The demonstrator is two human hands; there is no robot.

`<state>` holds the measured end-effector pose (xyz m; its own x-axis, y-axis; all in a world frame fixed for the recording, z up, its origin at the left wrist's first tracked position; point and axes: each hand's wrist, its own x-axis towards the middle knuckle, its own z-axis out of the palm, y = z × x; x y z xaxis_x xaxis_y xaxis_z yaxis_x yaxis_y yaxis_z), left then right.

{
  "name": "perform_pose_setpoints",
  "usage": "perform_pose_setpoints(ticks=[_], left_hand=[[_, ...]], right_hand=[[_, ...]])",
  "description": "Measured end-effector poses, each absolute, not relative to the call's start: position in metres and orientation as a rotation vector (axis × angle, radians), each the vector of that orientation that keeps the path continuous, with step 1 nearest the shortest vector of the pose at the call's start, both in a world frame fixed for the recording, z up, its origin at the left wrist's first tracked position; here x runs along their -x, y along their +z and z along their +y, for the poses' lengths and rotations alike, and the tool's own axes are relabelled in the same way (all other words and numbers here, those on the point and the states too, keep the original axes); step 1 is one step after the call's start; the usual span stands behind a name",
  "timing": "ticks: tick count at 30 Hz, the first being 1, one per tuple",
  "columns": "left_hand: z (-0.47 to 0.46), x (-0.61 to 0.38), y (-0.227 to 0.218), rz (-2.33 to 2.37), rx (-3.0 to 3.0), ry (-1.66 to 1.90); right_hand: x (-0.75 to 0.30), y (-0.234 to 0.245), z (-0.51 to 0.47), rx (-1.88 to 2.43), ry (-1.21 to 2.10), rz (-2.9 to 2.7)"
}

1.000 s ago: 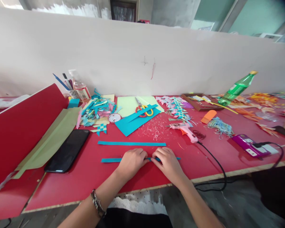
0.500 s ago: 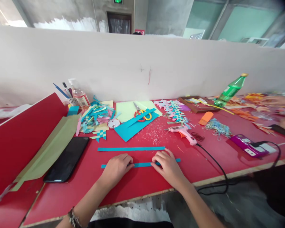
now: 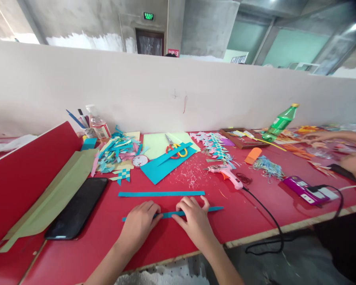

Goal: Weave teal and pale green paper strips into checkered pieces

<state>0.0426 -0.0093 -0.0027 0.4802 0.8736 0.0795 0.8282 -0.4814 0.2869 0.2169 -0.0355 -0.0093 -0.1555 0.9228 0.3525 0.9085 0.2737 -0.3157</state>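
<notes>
Both my hands rest on a long blue paper strip [image 3: 213, 208] lying flat on the red table [image 3: 172, 237] near its front edge. My left hand [image 3: 139, 223] presses the strip's left part with curled fingers. My right hand [image 3: 194, 217] lies over the middle with fingers spread and flat. A second, wider blue strip [image 3: 161, 193] lies parallel just beyond them, untouched.
Behind are a blue card sheet [image 3: 163, 166] with scissors [image 3: 173, 147], heaps of paper scraps [image 3: 117, 152], a pink glue gun [image 3: 228, 174] with black cord, a black phone [image 3: 75, 209], a green bottle [image 3: 280, 122] and a purple device [image 3: 304, 190]. Another person's hands [image 3: 320, 136] work at far right.
My left hand slid leftward along the strip, away from my right hand, then both settled a little left. The camera tilted upward, so the table sits lower in view.
</notes>
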Motion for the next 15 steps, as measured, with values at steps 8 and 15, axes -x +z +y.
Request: perform_pose_setpoints(ticks=[8, 15], left_hand=[[-0.009, -0.006, -0.003, 1.603, -2.401, 0.307], [-0.01, 0.009, -0.002, 1.612, -2.322, 0.362]], right_hand=[[-0.236, -0.009, -0.039, 1.702, 0.125, -2.002], [-0.264, -0.016, -0.042, 1.777, 0.006, -1.917]])
